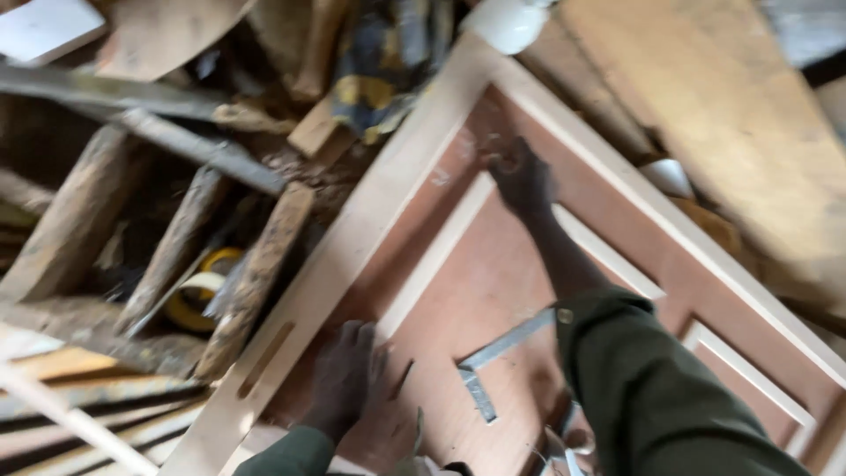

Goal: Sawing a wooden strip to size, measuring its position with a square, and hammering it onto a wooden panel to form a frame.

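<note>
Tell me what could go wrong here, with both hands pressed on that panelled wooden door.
1. The grey metal try square lies loose on the reddish-brown panelled wooden door near the right sleeve; the arm might knock it off.
2. The right hand reaches far up the panel, the left hand presses by the pale frame's mortise slot; leaning could shift the door over the rough timber scraps.

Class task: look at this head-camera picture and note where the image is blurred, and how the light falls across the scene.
In the head view, motion blur smears everything; the right hand on the wooden door panel and the left hand lack sharp edges. The metal square is soft too. Light is even and diffuse with no glare; the gaps between the old timbers at left lie in dark shadow.
</note>
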